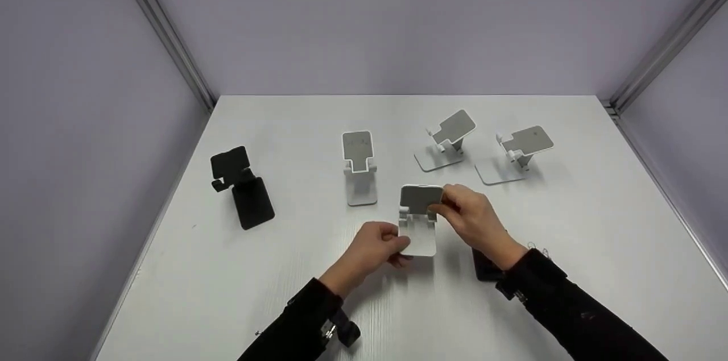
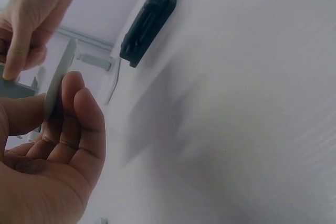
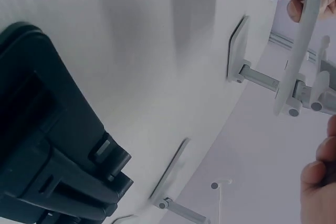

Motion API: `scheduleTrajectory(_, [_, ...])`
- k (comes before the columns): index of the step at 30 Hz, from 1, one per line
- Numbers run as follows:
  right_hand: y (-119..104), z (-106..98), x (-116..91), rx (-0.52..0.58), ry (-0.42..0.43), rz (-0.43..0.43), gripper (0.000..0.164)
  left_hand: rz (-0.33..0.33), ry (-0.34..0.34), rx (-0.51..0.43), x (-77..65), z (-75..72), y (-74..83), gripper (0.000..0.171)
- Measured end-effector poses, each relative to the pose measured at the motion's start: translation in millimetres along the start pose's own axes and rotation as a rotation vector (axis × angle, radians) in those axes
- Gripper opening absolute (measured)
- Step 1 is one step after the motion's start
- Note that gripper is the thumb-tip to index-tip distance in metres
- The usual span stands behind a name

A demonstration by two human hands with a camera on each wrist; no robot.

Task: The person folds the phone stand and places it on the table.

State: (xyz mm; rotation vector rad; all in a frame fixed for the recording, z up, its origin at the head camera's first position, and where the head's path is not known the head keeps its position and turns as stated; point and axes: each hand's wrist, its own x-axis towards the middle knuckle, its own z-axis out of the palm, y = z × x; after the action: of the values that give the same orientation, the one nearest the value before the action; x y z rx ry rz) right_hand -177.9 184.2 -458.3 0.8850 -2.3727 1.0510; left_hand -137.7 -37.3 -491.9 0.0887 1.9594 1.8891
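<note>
A white phone stand (image 1: 419,239) with a grey pad on its upper plate is held up above the table by both hands. My left hand (image 1: 372,248) pinches the lower left corner of its base between thumb and fingers. At the upper plate's right edge, my right hand (image 1: 473,222) grips with thumb and fingertips. The left wrist view shows the base plate (image 2: 59,80) edge-on between thumb and fingers. Under the right wrist lies a black folded phone stand (image 1: 484,267), partly hidden by the forearm; it fills the left of the right wrist view (image 3: 58,145).
An unfolded black stand (image 1: 253,204) stands at the left of the white table (image 1: 307,122). Behind the hands is an upright white stand (image 1: 358,150). Two more white stands, one middle right (image 1: 453,128) and one farther right (image 1: 529,142), sit angled. Pale walls enclose the table.
</note>
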Motion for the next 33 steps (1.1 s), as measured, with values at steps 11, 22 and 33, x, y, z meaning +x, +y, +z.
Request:
scheduleTrajectory(11, [10.3, -0.2, 0.7, -0.102, 0.076, -0.159, 0.021, 0.013, -0.024, -0.030, 0.1, 2.2, -2.0, 0.013])
scheduleTrajectory(22, [11.6, 0.6, 0.7, -0.129, 0.129, -0.174, 0.019, -0.004, -0.005, -0.069, -0.7, 2.4, 2.3, 0.019])
scheduleTrajectory(33, [-1.0, -6.8, 6.7, -0.053, 0.161, -0.167, 0.032, -0.025, 0.006, -0.106, 1.7, -2.0, 1.9, 0.016])
